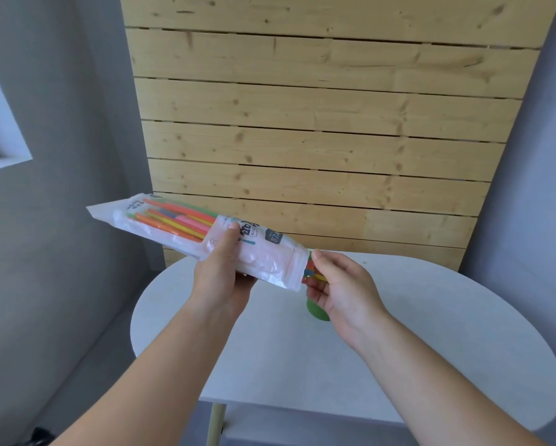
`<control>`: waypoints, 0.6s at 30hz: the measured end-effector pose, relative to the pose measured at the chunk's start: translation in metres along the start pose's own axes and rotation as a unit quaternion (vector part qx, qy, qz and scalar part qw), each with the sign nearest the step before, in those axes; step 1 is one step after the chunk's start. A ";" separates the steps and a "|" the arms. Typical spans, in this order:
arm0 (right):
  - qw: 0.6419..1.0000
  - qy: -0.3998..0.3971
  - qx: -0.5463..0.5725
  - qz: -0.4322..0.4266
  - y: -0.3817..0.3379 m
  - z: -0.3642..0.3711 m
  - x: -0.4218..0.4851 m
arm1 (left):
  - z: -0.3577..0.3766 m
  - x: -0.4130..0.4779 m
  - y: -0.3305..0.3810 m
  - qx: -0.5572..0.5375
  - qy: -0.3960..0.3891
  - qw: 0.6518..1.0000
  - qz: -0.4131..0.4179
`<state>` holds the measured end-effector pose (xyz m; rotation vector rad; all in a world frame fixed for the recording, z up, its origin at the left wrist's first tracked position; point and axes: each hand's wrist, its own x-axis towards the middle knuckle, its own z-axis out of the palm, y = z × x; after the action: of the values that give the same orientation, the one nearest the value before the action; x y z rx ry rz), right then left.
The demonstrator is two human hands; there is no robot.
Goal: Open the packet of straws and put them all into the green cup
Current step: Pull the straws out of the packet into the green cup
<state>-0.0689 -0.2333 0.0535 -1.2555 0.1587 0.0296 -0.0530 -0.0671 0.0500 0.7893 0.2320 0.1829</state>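
straws (173,220) in packet (264,255) | packet end above cup (317,313) | cup on table (431,333)

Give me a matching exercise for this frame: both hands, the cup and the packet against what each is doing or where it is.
1 left hand
2 right hand
3 green cup
4 packet

a stands on the table
b grips the packet's middle
c pinches the straws at the open end
d held tilted in the air

Pairs: 1-b, 2-c, 3-a, 4-d
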 end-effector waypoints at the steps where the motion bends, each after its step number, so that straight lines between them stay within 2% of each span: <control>1: 1.000 0.003 0.003 -0.007 0.001 0.001 0.001 | -0.002 0.000 0.000 -0.001 -0.003 1.000 0.000; 8: 0.999 0.033 0.002 -0.024 0.003 -0.002 0.008 | -0.014 0.000 0.001 -0.042 0.012 0.999 0.006; 11: 1.000 0.008 0.014 -0.008 -0.001 -0.004 0.007 | -0.017 -0.001 -0.002 -0.056 0.026 0.998 0.001; 14: 0.999 -0.020 -0.032 -0.014 0.000 -0.005 0.005 | -0.016 -0.005 -0.008 -0.057 0.019 0.998 -0.012; 18: 0.996 0.004 -0.076 -0.049 0.002 -0.008 0.007 | -0.015 -0.004 -0.010 -0.060 0.015 0.998 -0.016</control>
<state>-0.0633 -0.2407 0.0480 -1.4142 0.1033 -0.0500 -0.0603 -0.0644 0.0332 0.6634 0.2594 0.1760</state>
